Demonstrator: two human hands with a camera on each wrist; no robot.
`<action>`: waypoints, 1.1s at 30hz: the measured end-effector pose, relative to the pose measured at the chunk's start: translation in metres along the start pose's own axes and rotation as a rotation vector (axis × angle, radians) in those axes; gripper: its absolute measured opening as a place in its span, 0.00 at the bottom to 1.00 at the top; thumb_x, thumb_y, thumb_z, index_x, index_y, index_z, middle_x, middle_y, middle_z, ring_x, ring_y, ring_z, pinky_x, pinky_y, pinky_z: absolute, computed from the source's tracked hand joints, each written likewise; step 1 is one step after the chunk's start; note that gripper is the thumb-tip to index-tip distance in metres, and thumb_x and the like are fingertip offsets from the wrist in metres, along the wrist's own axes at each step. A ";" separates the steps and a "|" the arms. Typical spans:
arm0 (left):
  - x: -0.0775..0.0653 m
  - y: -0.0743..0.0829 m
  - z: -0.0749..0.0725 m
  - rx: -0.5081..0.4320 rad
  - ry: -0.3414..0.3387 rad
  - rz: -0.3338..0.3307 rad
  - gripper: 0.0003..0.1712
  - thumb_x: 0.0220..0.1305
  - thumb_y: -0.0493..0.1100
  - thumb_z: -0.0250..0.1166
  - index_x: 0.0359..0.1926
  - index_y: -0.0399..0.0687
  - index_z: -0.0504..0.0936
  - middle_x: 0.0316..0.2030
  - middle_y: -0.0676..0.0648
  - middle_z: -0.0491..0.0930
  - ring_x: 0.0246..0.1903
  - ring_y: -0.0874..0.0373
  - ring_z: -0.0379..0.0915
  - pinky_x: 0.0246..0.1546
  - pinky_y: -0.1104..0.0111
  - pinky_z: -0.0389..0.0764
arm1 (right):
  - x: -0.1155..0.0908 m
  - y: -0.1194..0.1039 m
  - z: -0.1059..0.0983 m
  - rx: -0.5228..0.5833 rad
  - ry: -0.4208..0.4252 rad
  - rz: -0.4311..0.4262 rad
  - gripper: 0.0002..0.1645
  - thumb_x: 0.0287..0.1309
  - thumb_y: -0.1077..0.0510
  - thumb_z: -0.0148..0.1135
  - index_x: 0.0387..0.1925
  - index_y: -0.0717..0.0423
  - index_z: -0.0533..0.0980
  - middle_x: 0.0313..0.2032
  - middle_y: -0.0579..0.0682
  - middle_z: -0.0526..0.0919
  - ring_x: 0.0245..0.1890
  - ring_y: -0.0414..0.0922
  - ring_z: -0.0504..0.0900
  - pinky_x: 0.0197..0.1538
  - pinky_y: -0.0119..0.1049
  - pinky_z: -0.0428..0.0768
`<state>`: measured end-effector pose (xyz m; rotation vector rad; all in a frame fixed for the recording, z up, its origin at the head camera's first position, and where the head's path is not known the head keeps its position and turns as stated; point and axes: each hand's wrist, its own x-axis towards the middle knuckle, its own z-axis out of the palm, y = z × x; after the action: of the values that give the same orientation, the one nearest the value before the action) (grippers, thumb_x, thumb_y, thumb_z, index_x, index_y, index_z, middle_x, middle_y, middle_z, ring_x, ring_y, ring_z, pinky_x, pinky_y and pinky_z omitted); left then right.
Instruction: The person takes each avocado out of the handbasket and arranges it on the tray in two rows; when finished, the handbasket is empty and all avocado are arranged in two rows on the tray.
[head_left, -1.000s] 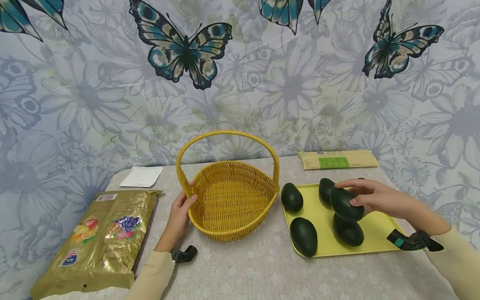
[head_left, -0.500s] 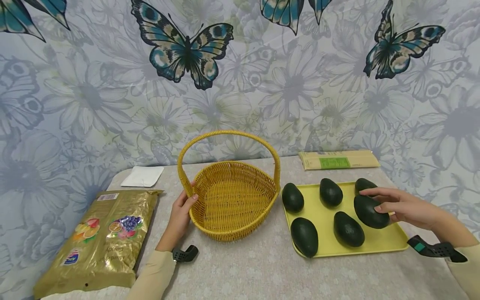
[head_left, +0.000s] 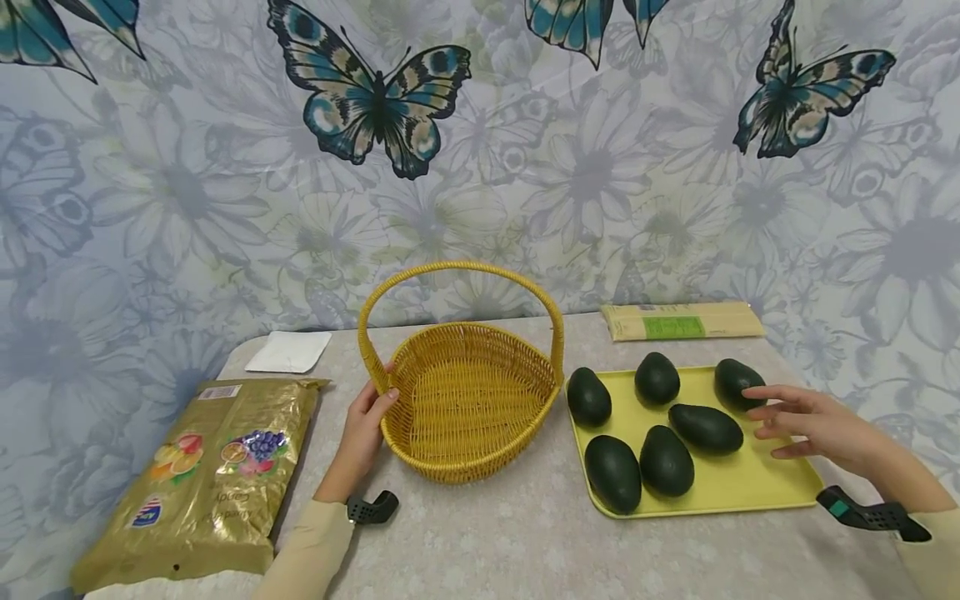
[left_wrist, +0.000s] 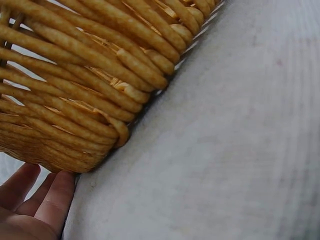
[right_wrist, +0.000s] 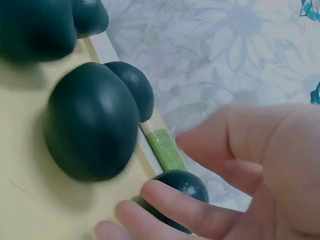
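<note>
My left hand (head_left: 365, 425) grips the left side of a yellow woven basket (head_left: 408, 462) where its arched handle meets the rim. In the left wrist view its fingertips lie against the basket's wickerwork (left_wrist: 85, 80). Several dark green avocados rest on a yellow tray (head_left: 780, 483). One avocado (head_left: 705, 429) lies on its side near the middle, just left of my right hand (head_left: 817, 429). That hand is held over the tray's right part, fingers apart and holding nothing. Its fingertips overlap the back right avocado (head_left: 738, 384) in the head view.
A gold candy bag (head_left: 217, 483) lies at the left, with a white sheet (head_left: 288, 352) behind it. Behind the tray is a flat beige packet with a green label (head_left: 671, 327). The patterned wall (head_left: 480, 208) rises at the table's back edge.
My right hand has moved its avocado right, then let it go on the tray's middle. The front middle avocado has shifted left. The left hand keeps its hold on the basket.
</note>
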<state>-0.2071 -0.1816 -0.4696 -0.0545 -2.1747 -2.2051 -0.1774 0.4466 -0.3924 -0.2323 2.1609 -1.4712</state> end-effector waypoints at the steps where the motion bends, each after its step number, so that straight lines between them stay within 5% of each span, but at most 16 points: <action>1: 0.000 0.000 0.000 0.000 0.004 0.003 0.31 0.80 0.44 0.52 0.79 0.48 0.58 0.79 0.41 0.54 0.75 0.50 0.54 0.56 0.85 0.71 | 0.000 -0.001 0.002 -0.015 0.000 0.001 0.28 0.79 0.61 0.45 0.57 0.17 0.73 0.49 0.25 0.82 0.47 0.33 0.84 0.47 0.40 0.87; 4: 0.000 0.002 -0.001 -0.002 0.016 0.016 0.31 0.80 0.45 0.52 0.79 0.48 0.59 0.79 0.41 0.54 0.75 0.50 0.55 0.56 0.84 0.71 | 0.003 -0.006 0.008 -0.111 0.023 0.014 0.25 0.77 0.58 0.50 0.61 0.22 0.72 0.54 0.33 0.82 0.48 0.29 0.83 0.46 0.41 0.86; 10: 0.001 0.003 -0.003 -0.025 0.008 0.006 0.32 0.80 0.44 0.51 0.79 0.47 0.57 0.80 0.42 0.53 0.77 0.48 0.52 0.56 0.84 0.71 | 0.013 -0.016 0.023 -0.320 0.088 -0.020 0.30 0.74 0.55 0.57 0.71 0.61 0.66 0.64 0.72 0.74 0.46 0.20 0.78 0.45 0.41 0.85; 13: 0.000 0.002 -0.002 -0.032 0.004 -0.001 0.31 0.80 0.43 0.50 0.80 0.47 0.57 0.80 0.43 0.53 0.77 0.48 0.51 0.57 0.84 0.71 | 0.018 -0.019 0.028 -0.379 0.101 -0.088 0.32 0.72 0.57 0.59 0.70 0.69 0.65 0.64 0.66 0.76 0.47 0.19 0.77 0.44 0.37 0.85; 18: -0.001 0.001 0.000 -0.034 0.008 -0.007 0.31 0.80 0.42 0.50 0.79 0.47 0.58 0.80 0.44 0.53 0.77 0.49 0.51 0.56 0.85 0.71 | 0.030 -0.022 0.037 -0.497 0.118 -0.224 0.29 0.66 0.59 0.65 0.64 0.68 0.73 0.57 0.46 0.83 0.51 0.19 0.75 0.47 0.28 0.82; 22: -0.001 0.000 0.002 -0.035 0.004 -0.010 0.31 0.80 0.42 0.51 0.79 0.47 0.57 0.80 0.44 0.53 0.77 0.48 0.51 0.56 0.85 0.70 | 0.038 -0.022 0.040 -0.591 0.105 -0.309 0.23 0.63 0.60 0.68 0.58 0.63 0.79 0.54 0.53 0.86 0.50 0.20 0.76 0.48 0.26 0.79; 26: -0.001 0.000 0.004 -0.033 -0.005 -0.021 0.32 0.80 0.43 0.51 0.80 0.48 0.57 0.80 0.43 0.52 0.77 0.48 0.52 0.55 0.85 0.71 | 0.038 -0.020 0.038 -0.573 0.053 -0.291 0.22 0.63 0.60 0.68 0.58 0.63 0.80 0.53 0.45 0.85 0.50 0.19 0.74 0.47 0.26 0.79; 29: -0.001 0.001 0.004 -0.030 -0.009 -0.026 0.32 0.80 0.44 0.51 0.80 0.48 0.57 0.80 0.43 0.52 0.77 0.48 0.52 0.55 0.85 0.71 | 0.034 -0.018 0.035 -0.519 0.005 -0.237 0.24 0.65 0.61 0.66 0.61 0.66 0.76 0.56 0.50 0.83 0.50 0.18 0.73 0.45 0.28 0.80; 33: -0.001 0.003 0.004 -0.024 -0.006 -0.021 0.32 0.80 0.44 0.51 0.80 0.48 0.57 0.80 0.43 0.53 0.77 0.48 0.53 0.55 0.85 0.71 | 0.029 -0.016 0.033 -0.451 -0.031 -0.154 0.27 0.67 0.60 0.63 0.63 0.69 0.72 0.60 0.72 0.76 0.48 0.19 0.74 0.40 0.34 0.83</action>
<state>-0.2063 -0.1778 -0.4668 -0.0389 -2.1617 -2.2453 -0.1885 0.4013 -0.3966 -0.5848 2.4703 -1.0257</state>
